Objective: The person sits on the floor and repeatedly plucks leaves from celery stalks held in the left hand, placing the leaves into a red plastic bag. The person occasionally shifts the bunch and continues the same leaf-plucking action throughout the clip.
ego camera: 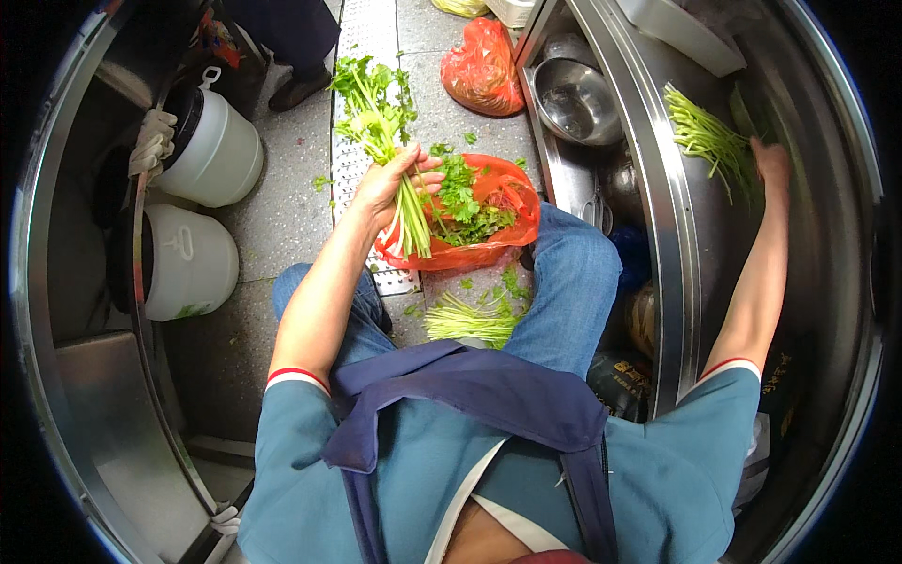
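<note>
My left hand (394,187) grips a bunch of leafy green stalks (373,120) that look like Chinese celery, leaves pointing away from me and pale cut ends towards me. Just right of it, an open red plastic bag (511,233) on the floor holds leaves and sprigs (461,194). Between my knees lies a pile of thin green stems (472,321). Far to the right, my right hand (770,161) reaches over the steel counter (712,233), beside another bundle of stems (701,127). Its fingers are partly hidden, and I cannot tell whether they hold anything.
Two white plastic barrels (215,148) with dark lids stand at left, with white gloves (151,141) hanging near one. Another person's shoe (299,90) is ahead. A filled red bag (483,70) sits before the shelf holding a steel bowl (578,102). Loose leaves (321,182) dot the floor.
</note>
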`<state>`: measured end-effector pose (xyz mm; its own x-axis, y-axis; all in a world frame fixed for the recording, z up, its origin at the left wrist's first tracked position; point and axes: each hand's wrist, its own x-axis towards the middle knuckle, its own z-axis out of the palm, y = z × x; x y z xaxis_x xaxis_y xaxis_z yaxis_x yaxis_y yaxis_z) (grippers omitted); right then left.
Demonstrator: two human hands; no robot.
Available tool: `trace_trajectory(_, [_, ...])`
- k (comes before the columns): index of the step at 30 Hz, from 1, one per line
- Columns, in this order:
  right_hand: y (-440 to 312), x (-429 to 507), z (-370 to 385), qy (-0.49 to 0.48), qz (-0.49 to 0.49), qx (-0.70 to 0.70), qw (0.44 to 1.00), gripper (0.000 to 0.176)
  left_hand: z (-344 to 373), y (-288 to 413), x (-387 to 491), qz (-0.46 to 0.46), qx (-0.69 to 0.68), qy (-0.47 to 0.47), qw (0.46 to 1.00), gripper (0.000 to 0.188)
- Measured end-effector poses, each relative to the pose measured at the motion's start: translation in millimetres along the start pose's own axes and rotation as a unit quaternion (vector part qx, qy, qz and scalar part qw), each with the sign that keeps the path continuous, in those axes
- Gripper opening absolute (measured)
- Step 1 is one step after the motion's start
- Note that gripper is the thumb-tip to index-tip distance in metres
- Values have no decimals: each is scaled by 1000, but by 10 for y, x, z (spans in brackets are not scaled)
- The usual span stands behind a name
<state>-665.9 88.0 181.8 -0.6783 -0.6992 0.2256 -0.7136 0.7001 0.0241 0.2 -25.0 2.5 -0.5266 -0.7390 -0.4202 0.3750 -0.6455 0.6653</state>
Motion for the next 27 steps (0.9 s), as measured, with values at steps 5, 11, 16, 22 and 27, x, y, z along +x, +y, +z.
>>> trace_trajectory(5, [-2882, -2086, -582, -233, -304, 389, 838, 33, -81, -35, -110, 10, -32, 2, 999, 23])
trace_trajectory(11, [-4097, -3137, 527, -387, -391, 410, 728, 36, 1, -70, -16, 25, 0, -21, 999, 31])
trace_trajectory(16, [-3939, -2969, 206, -379, -257, 464, 758, 28, 11, 16, -73, 24, -24, -41, 999, 38])
trace_trajectory(22, [-2317, -1487, -422, -189, -19, 718, 669, 16, -3, 71, -97, 17, 10, -16, 1000, 34])
trace_trajectory(27, [-838, -474, -206, -108, 182, 796, 566, 9, -10, 6, -24, -6, 16, -23, 1000, 32])
